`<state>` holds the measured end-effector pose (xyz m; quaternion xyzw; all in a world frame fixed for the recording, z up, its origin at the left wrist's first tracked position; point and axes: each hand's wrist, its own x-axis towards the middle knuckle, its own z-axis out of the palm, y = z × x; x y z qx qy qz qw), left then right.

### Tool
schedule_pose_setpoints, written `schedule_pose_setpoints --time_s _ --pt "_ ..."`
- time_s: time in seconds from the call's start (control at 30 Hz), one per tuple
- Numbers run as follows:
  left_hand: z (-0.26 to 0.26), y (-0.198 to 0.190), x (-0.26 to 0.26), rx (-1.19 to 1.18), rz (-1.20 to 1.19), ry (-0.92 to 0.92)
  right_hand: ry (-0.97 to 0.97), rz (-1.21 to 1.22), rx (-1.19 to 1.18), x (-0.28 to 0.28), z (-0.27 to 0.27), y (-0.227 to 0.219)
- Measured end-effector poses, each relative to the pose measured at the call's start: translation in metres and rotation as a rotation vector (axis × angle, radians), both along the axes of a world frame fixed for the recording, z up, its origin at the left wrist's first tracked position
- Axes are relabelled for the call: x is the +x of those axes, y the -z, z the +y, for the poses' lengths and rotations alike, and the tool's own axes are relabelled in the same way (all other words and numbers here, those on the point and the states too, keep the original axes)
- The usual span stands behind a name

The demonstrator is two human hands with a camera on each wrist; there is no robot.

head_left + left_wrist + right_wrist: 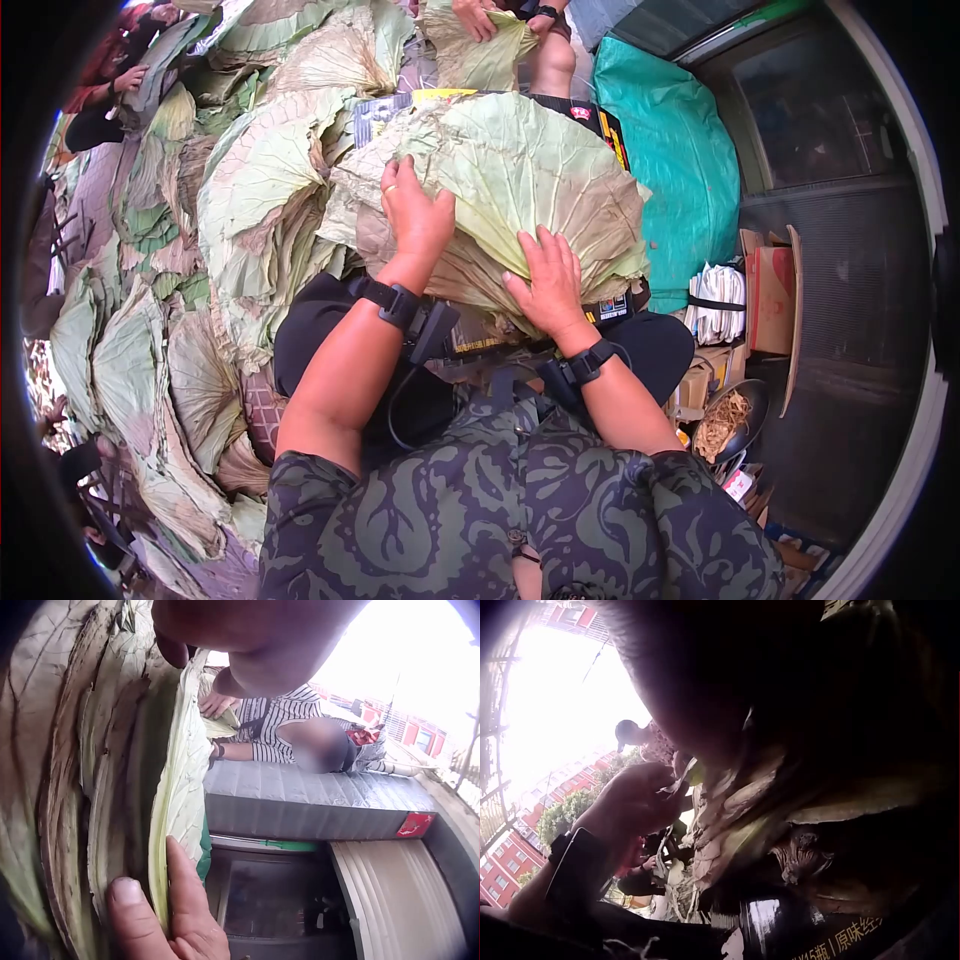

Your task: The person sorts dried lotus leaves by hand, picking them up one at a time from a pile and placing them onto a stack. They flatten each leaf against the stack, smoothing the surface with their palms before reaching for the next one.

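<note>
A thick stack of large dried lotus leaves, pale green with brown patches and radiating veins, lies before me on a black printed box. My left hand is at the left part of the top leaf; the left wrist view shows the leaf's edge between its thumb and finger. Near the stack's front edge, my right hand has its fingers on the upper face. In the left wrist view, its thumb lies on the other side of the yellow-green edge. The stack's underside is mostly hidden.
More leaf piles spread over the ground at left. Across from me, another person's hands hold a leaf. A green tarp-covered bundle stands at right, near strapped paper sheets, a cardboard box and a dark bowl of dry scraps.
</note>
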<state>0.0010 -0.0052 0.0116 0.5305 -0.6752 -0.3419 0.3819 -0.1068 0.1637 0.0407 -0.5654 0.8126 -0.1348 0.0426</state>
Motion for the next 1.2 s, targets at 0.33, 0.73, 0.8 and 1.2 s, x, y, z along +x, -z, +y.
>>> schedule_pose_setpoints --time_s 0.33,0.73,0.8,1.2 --pt "0.032 -0.025 0.002 -0.048 -0.522 0.813 -0.011 0.019 0.027 0.000 0.001 -0.002" --pt "0.028 -0.029 0.001 -0.037 -0.545 0.834 0.052 -0.152 -0.060 -0.043 0.008 0.014" --pt "0.028 -0.030 0.000 -0.029 -0.571 0.840 0.059 -0.169 -0.061 -0.042 0.009 0.019" --pt "0.034 -0.036 -0.003 -0.128 -0.568 0.712 0.067 -0.202 -0.084 -0.043 0.009 0.026"
